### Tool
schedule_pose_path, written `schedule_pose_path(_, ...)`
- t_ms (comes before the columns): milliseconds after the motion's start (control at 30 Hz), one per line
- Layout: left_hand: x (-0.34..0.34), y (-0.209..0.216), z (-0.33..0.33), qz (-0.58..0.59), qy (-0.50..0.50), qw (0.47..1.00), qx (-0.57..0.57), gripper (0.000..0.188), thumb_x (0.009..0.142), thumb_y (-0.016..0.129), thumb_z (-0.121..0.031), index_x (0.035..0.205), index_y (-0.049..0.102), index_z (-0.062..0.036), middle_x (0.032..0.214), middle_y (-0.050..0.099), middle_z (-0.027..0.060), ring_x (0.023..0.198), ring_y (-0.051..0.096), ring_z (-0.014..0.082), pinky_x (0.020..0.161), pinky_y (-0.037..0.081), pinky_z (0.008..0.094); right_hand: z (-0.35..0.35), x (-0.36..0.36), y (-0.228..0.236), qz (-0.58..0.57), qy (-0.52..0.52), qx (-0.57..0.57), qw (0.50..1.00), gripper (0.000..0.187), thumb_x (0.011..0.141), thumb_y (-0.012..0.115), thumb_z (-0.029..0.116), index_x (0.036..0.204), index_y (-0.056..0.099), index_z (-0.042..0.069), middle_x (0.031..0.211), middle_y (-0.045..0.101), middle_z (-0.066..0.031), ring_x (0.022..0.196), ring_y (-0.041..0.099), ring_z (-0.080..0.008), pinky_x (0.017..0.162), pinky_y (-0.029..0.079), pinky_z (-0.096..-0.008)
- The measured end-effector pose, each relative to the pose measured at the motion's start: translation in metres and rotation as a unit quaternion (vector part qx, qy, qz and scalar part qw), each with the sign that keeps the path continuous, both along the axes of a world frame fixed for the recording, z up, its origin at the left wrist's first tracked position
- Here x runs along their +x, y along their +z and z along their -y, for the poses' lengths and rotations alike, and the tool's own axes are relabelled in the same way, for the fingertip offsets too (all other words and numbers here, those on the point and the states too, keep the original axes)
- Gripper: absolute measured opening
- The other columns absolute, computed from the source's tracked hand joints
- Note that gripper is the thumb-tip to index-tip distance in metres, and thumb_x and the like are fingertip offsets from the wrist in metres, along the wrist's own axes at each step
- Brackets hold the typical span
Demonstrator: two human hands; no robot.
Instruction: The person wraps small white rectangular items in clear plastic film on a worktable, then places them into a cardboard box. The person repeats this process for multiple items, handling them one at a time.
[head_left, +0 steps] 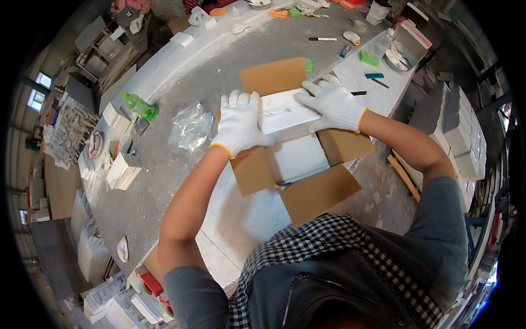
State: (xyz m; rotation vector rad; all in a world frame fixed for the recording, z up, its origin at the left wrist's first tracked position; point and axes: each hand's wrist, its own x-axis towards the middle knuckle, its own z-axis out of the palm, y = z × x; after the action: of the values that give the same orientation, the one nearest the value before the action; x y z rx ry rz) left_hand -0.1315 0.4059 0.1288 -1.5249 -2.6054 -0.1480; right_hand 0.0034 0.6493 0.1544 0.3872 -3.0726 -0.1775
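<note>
An open cardboard box (320,193) sits before me with its brown flaps folded outward. A white rectangular block (286,114), perhaps a bundle of tiles, is at the far side of the box, above a lower white piece (298,158) inside. My left hand (239,122), in a white knit glove with a yellow cuff, presses the block's left end, its thumb along the near side. Gloved the same way, my right hand (333,105) grips the right end, fingers over the top. Whether the block touches the box floor is hidden.
Crumpled clear plastic (190,129) lies left of the box, beyond it a green bottle (139,106). White tile stacks (124,170) stand at left and more (463,131) at right. A marker (323,39), a green sponge (369,57) and a bowl (398,57) lie farther off. Red tape dispenser (149,283) at lower left.
</note>
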Motion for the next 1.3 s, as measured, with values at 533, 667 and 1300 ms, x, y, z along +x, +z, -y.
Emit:
schedule_pose_path(533,0.039,-0.006,-0.003,-0.003,0.055,0.997,0.063,0.074,0.071,0.084,-0.053,0.123,0.065,-0.0036,0.12,0.063,0.0185,0.123,0.053,0.039,0.106,0.04,0.052,0.036,0.015,-0.041,0.088,0.111,-0.018,0.99,0.019,0.091,0.064,0.029,0.105,0.063,0.016,0.066,0.061,-0.0081,0.06,0.064,-0.0319,0.05,0.049,-0.0469)
schedule_pose_path(667,0.052,0.014,0.014,0.037,0.088,0.954,0.284,0.048,0.078,0.082,-0.036,0.109,0.072,-0.002,0.106,0.07,0.0198,0.11,0.062,0.0384,0.099,0.047,0.0452,0.034,0.013,-0.043,0.099,0.105,-0.023,0.989,0.028,0.092,0.065,0.034,0.116,0.063,0.021,0.07,0.063,-0.008,0.061,0.064,-0.0324,0.053,0.049,-0.0457)
schedule_pose_path(1300,0.019,-0.179,0.144,0.036,0.537,0.828,0.155,0.044,0.081,0.075,-0.042,0.11,0.071,-0.0099,0.119,0.062,0.0165,0.113,0.055,0.0345,0.096,0.045,0.0474,0.088,0.071,0.065,0.074,0.142,-0.25,0.955,0.05,0.086,0.07,0.03,0.13,0.067,0.006,0.111,0.072,-0.0186,0.1,0.067,-0.0386,0.087,0.053,-0.0437)
